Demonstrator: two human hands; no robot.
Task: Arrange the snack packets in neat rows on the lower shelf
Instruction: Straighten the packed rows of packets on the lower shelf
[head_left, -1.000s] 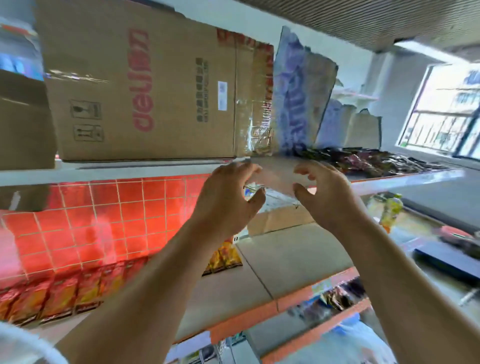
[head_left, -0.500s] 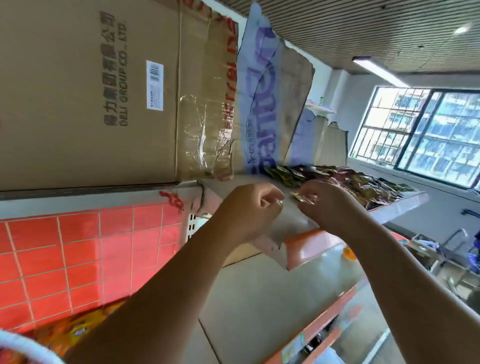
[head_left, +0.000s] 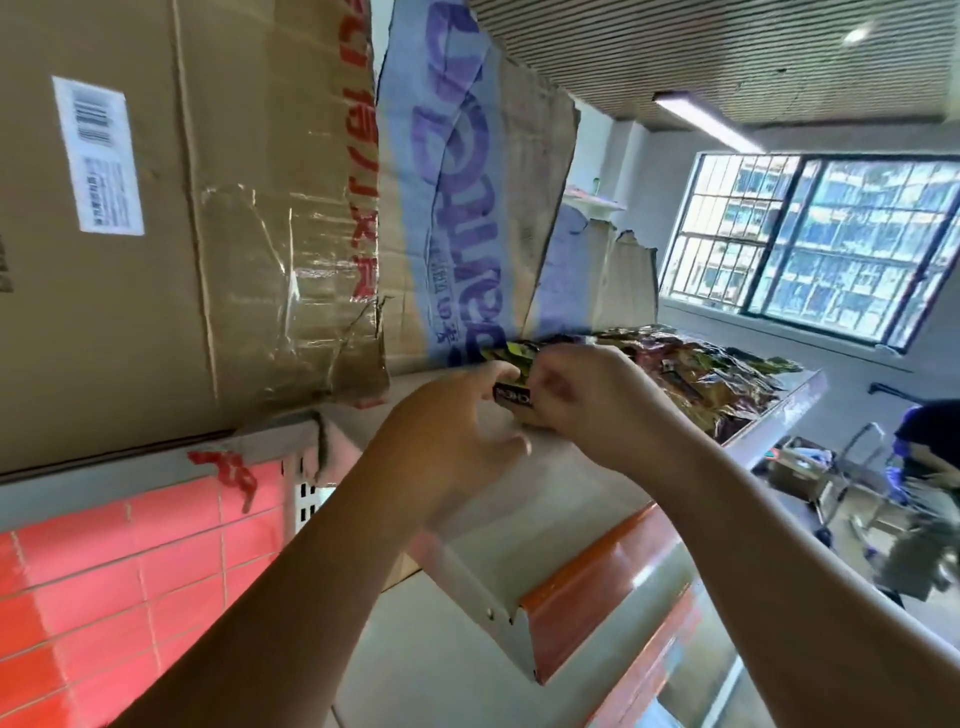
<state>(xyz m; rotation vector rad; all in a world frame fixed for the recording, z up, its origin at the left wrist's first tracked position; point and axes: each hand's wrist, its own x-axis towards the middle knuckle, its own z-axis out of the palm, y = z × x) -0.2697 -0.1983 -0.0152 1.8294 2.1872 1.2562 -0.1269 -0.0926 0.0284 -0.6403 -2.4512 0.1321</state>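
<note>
A heap of loose snack packets (head_left: 706, 371) lies on the upper shelf (head_left: 779, 415), running off to the right. Both my hands are raised to its left end. My right hand (head_left: 597, 400) grips a dark snack packet (head_left: 511, 374) with a green and yellow top. My left hand (head_left: 452, 421) pinches the same packet from the left side. The lower shelf (head_left: 431, 644) shows bare grey board below my forearms; any packets on it are out of view.
A big brown carton (head_left: 171, 218) fills the upper shelf's left part. A torn blue-printed cardboard flap (head_left: 457, 197) stands beside it, behind the packets. Red tiles (head_left: 114, 582) back the lower shelf. A person in dark clothes (head_left: 924, 467) stands by a cart at far right.
The view has swung up and right toward the upper shelf. My hands have moved from its front edge onto the heap's left end and taken hold of a dark packet.
</note>
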